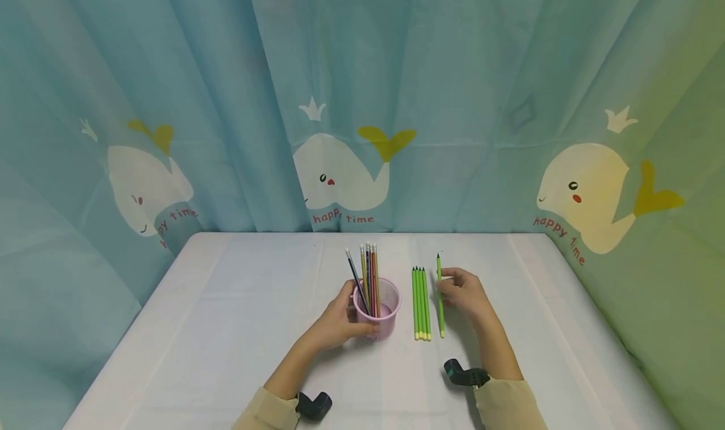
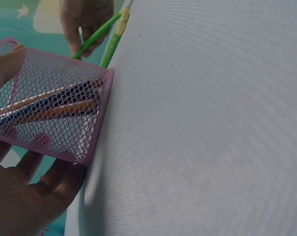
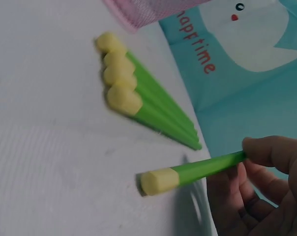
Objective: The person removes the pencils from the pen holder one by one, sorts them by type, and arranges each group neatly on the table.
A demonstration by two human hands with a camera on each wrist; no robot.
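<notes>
A pink mesh pencil cup (image 1: 387, 327) stands on the table with several pencils (image 1: 370, 272) leaning inside it, eraser ends up. My left hand (image 1: 334, 322) holds the cup, thumb at the front and fingers round the left side; the left wrist view shows the mesh cup (image 2: 50, 98) between thumb and fingers. To the cup's right, several green pencils (image 1: 421, 304) lie side by side, dark tips pointing away. Farther right, my right hand (image 1: 466, 294) pinches one green pencil (image 1: 440, 310) between thumb and fingers. In the right wrist view this pencil's yellow end (image 3: 161, 182) is low over the tabletop.
A white cloth-covered table (image 1: 226, 329) extends to both sides of the hands. Behind it hangs a blue-green curtain (image 1: 470, 102) printed with whales. Dark wrist devices (image 1: 314, 407) sit at both sleeve cuffs.
</notes>
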